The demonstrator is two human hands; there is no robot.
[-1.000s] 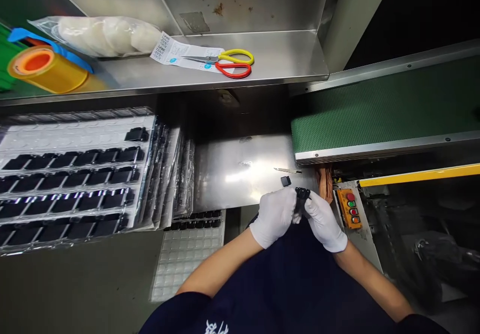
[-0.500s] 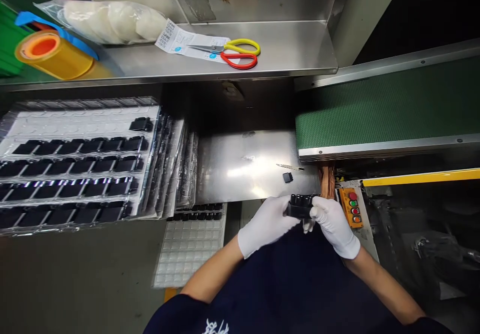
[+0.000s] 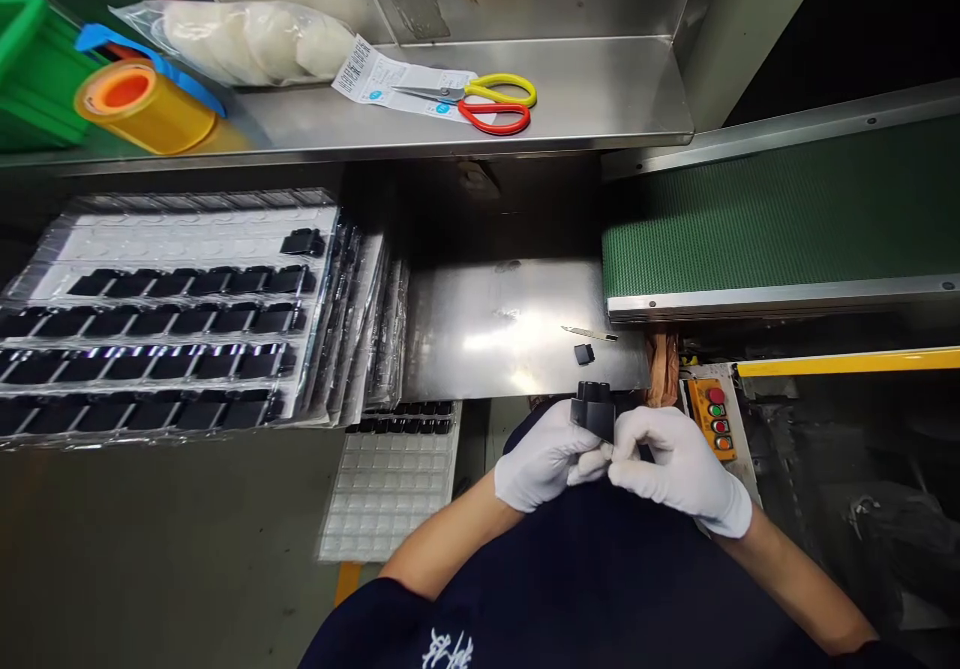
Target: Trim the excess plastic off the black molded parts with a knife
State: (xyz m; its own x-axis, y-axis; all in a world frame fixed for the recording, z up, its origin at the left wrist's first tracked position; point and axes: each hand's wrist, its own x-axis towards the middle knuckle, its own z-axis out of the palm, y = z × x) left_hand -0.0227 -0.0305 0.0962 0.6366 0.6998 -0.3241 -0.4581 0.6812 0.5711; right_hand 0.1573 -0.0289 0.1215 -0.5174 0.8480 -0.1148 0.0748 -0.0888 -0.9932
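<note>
Here we go: the left hand (image 3: 544,454) and the right hand (image 3: 679,466), both in white gloves, meet over a black plastic part (image 3: 592,411), just off the near edge of the steel counter (image 3: 510,344). The fingers (image 3: 626,449) of both hands are clamped on its lower end. It stands nearly upright, long axis pointing away from the body, with a round collar on the far end.

Just beyond it, a small black piece (image 3: 584,354) sits on the counter beside a slim hobby knife (image 3: 590,334). To the right, a control box with colored buttons (image 3: 712,417) sits under the green conveyor belt (image 3: 780,219). To the left, stacked clear blister trays (image 3: 172,319) carry rows of black parts, and a clear tray (image 3: 390,484) lies lower down. Up on the steel shelf (image 3: 600,99): red-and-yellow-handled scissors (image 3: 499,104), a yellow tape roll (image 3: 142,109) and a bagged white item (image 3: 255,44).
</note>
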